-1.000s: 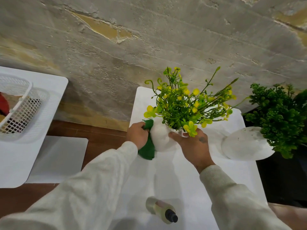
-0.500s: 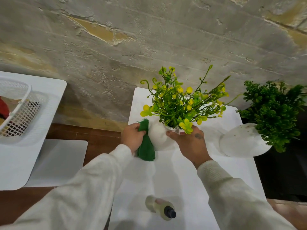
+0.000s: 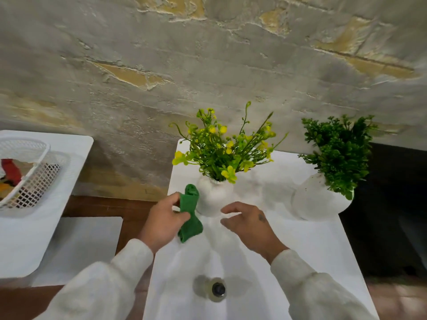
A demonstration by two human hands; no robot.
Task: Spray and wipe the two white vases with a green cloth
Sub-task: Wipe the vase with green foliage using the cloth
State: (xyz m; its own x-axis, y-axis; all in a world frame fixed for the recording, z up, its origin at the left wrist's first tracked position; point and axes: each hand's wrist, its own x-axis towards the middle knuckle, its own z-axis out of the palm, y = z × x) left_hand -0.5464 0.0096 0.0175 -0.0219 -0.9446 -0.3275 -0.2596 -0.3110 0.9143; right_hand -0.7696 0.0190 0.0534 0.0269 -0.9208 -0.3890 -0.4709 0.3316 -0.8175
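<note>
A round white vase [image 3: 213, 197] with yellow flowers stands on the white table [image 3: 300, 245]. My left hand [image 3: 163, 224] grips the bunched green cloth [image 3: 190, 212] just left of this vase; the cloth's top touches or nearly touches its side. My right hand [image 3: 248, 224] hovers a little in front of the vase, fingers loosely spread, holding nothing. A second, larger white vase [image 3: 316, 200] with dark green foliage stands to the right. The spray bottle [image 3: 215, 288] stands upright near the table's front edge, seen from above.
A white mesh basket [image 3: 34, 179] with coloured items sits on a separate white table at left. A rough concrete wall runs behind both tables. A dark gap lies right of the vase table, and brown floor shows between the tables.
My right hand has let go of the yellow-flower vase and drawn back toward me. My left hand with the cloth has dropped slightly away from the vase's side. The view has tilted upward.
</note>
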